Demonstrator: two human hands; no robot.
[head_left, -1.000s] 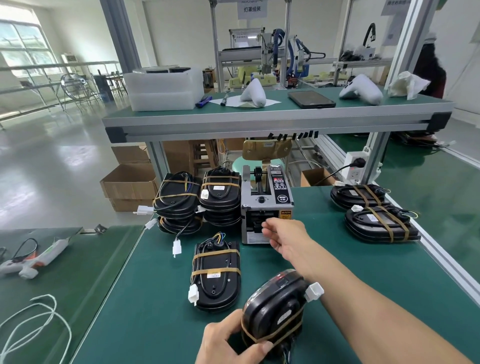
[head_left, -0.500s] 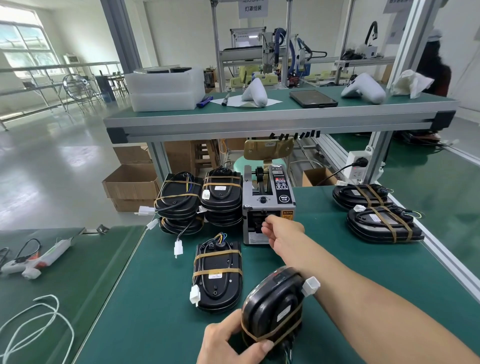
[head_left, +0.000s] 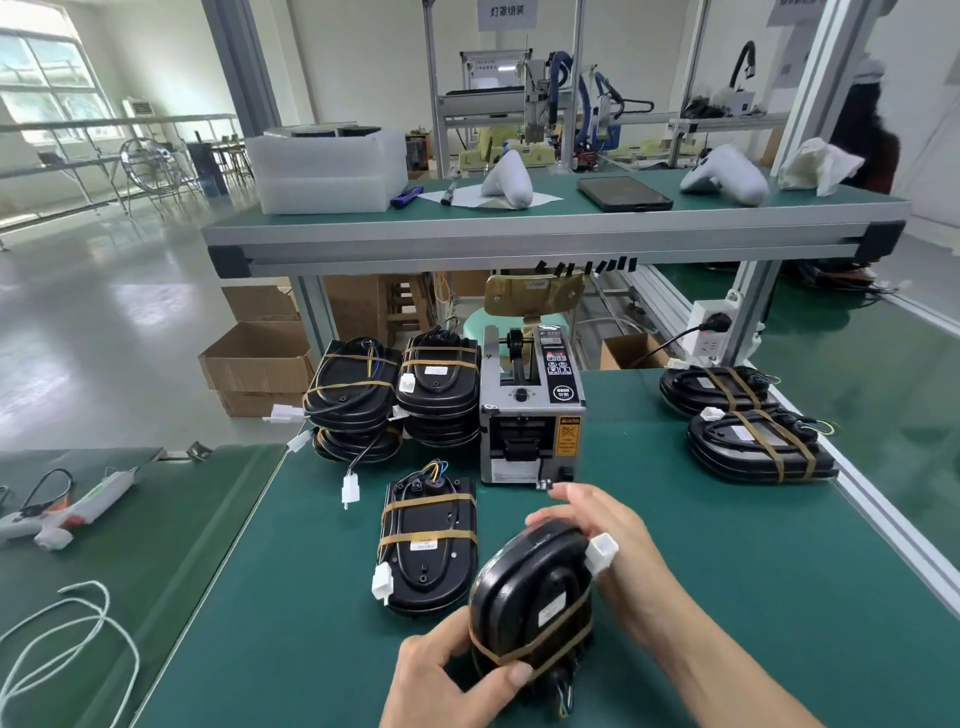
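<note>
One black unit (head_left: 530, 597), upright in left hand (head_left: 441, 675)

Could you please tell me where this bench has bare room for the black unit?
Bare mat lies right of the tape dispenser, up to the two banded units. Crowded: left of it, stacked units and a flat unit beside the black unit.

Place: factory assembly floor where I work.
Signs: green-matted workbench (head_left: 675, 545), tape dispenser (head_left: 532, 410), banded black housings (head_left: 395, 395), cardboard boxes (head_left: 260, 364).
</note>
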